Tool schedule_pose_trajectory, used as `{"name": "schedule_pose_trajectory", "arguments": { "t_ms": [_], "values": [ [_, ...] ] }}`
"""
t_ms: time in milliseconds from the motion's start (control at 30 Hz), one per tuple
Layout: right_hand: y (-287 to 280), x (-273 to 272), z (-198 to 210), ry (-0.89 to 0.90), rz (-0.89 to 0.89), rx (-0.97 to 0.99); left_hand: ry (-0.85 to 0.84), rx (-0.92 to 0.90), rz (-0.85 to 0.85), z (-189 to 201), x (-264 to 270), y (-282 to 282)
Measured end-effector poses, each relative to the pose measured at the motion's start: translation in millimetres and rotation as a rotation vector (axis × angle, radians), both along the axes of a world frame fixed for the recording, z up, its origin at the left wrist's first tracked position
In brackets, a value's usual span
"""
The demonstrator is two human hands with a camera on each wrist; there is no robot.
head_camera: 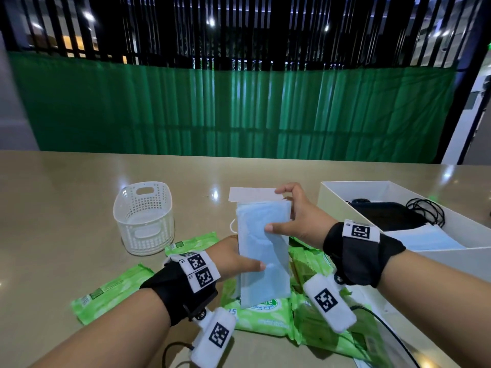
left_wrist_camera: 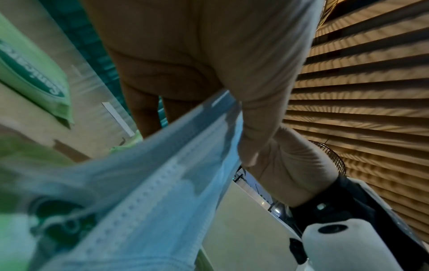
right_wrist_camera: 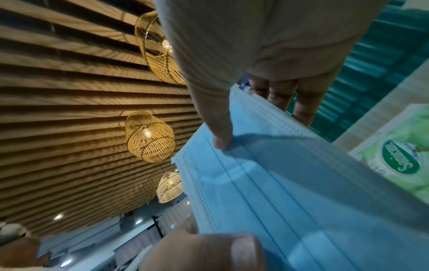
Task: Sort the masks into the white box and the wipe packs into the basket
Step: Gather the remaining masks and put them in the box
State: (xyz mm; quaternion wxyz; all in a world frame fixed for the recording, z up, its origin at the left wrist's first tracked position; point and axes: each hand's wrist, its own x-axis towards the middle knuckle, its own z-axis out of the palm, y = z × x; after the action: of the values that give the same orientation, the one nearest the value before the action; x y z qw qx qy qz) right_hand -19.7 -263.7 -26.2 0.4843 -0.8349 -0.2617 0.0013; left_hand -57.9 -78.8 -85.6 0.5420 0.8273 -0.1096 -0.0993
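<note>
A thin stack of light blue masks (head_camera: 261,251) stands upright in the air above the table's middle, held by both hands. My left hand (head_camera: 248,262) pinches its lower left edge, thumb on the front. My right hand (head_camera: 280,212) grips the upper right edge, thumb in front and fingers behind. The wrist views show the same masks (left_wrist_camera: 162,183) (right_wrist_camera: 290,192) close up. The white basket (head_camera: 144,216) stands empty at the left. The white box (head_camera: 332,197) at the right holds black masks (head_camera: 382,216) and a blue mask (head_camera: 430,239). Green wipe packs (head_camera: 111,293) lie under my hands.
More wipe packs (head_camera: 263,314) crowd the near table between my wrists, and one (head_camera: 191,243) lies by the basket. A white card (head_camera: 249,193) lies flat behind the held masks. The table's far edge meets a green curtain (head_camera: 239,110).
</note>
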Motion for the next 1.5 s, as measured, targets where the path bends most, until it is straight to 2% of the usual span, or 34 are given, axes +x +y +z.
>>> {"name": "schedule_pose_trajectory", "arguments": {
  "t_ms": [133,233,367,433,500,567,767,933,1067,1233,1400,1500],
  "values": [
    [-1.7,-8.9,15.0,-0.206,0.039,-0.213,-0.02,0.086,0.08,4.3,-2.1,-4.4],
    [-3.7,-12.9,27.8,-0.342,0.062,-0.377,-0.018,0.046,0.109,7.8,-3.9,-8.4],
    [-7.1,-22.3,49.3,-0.399,0.009,-0.561,-0.051,-0.017,0.087,21.4,-6.9,-14.1],
    [-14.3,-25.0,59.7,-0.417,-0.006,-0.584,-0.061,-0.042,0.044,29.5,-6.7,-17.8],
    [-30.5,-21.9,70.5,-0.376,-0.039,-0.498,-0.085,-0.06,-0.002,35.9,-5.4,-21.1],
    [-54.1,-15.8,82.1,-0.288,-0.097,-0.315,-0.116,-0.079,-0.012,41.7,-3.1,-25.0],
    [-131.5,-7.1,100.0,-0.041,-0.225,0.034,-0.187,-0.182,0.047,64.9,7.8,-56.6],
    [-185.8,-4.5,101.9,0.03,-0.397,0.194,-0.211,-0.241,0.002,89.1,17.6,-108.4],
    [-230.4,-4.1,101.9,0.035,-0.645,0.34,-0.263,-0.025,-0.056,92.1,27.2,-139.9],
    [-284.1,0.6,76.9,0.2,-0.862,0.457,-0.326,0.386,-0.181,78.1,32.9,-159.2],
    [-300.4,14.1,37.9,0.314,-0.912,0.39,-0.352,0.493,-0.224,67.8,43.6,-174.5],
    [-300.7,25.1,19.5,0.267,-0.915,0.281,-0.367,0.481,-0.219,60.1,47.4,-178.6]
  ]
}}
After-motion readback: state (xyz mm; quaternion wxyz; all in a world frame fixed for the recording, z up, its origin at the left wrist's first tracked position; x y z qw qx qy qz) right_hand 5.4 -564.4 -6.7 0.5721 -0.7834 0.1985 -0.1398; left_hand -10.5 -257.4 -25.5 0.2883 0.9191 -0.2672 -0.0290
